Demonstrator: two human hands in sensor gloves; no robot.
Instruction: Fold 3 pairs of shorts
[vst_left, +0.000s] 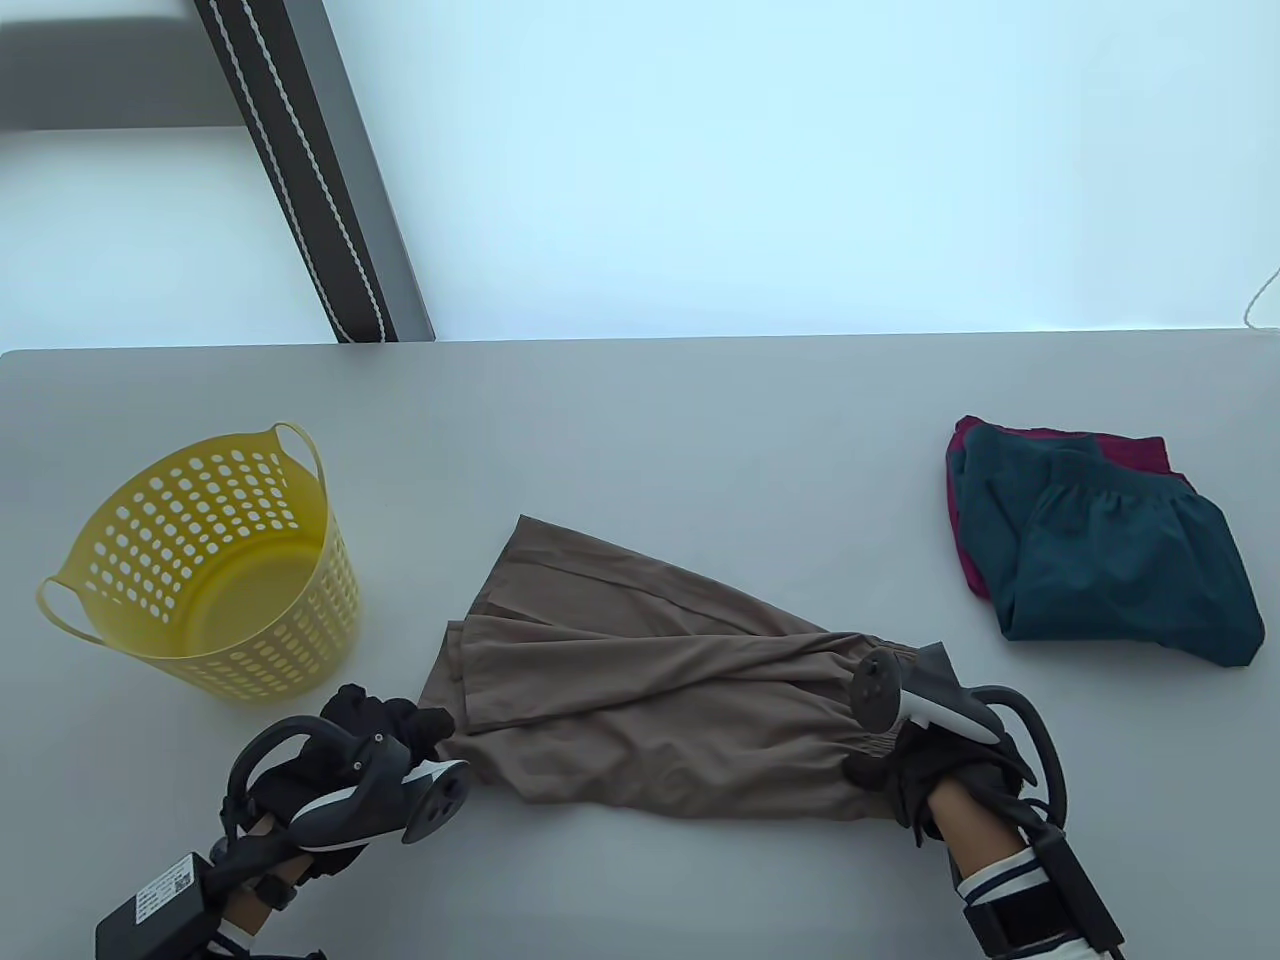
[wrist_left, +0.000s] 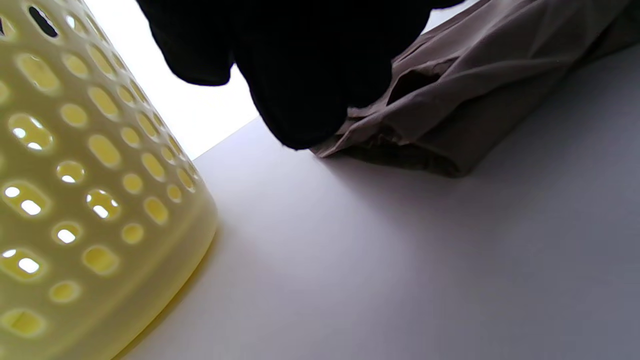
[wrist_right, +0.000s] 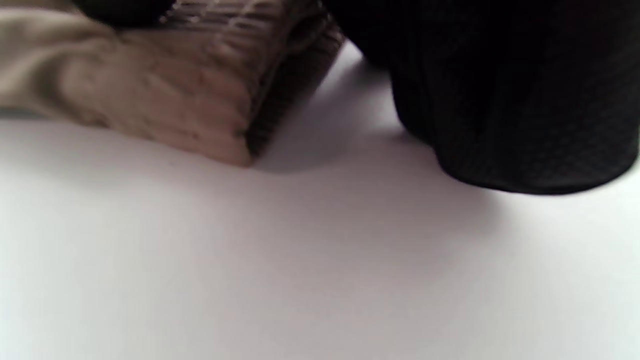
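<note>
Brown shorts (vst_left: 660, 690) lie flat across worktop (vst_left: 700, 430), centre-front. L hand (vst_left: 370, 740) pinches hem corner; R hand (vst_left: 930, 760) grips waistband end w/ curled fingers. Teal shorts (vst_left: 1120, 550) folded atop maroon shorts (vst_left: 1130, 450), far right. Yellow basket (vst_left: 210, 570) at left, upright.

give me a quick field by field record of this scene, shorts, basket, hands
brown shorts: spread across the table, partly folded lengthwise
left hand: pinches the hem end of the brown shorts
right hand: grips the waistband end
teal shorts: folded, lying on top of the maroon shorts, at the right side of the table
yellow basket: upright, at the left, nothing seen inside
folding status: two pairs stacked, the brown pair in progress
</note>
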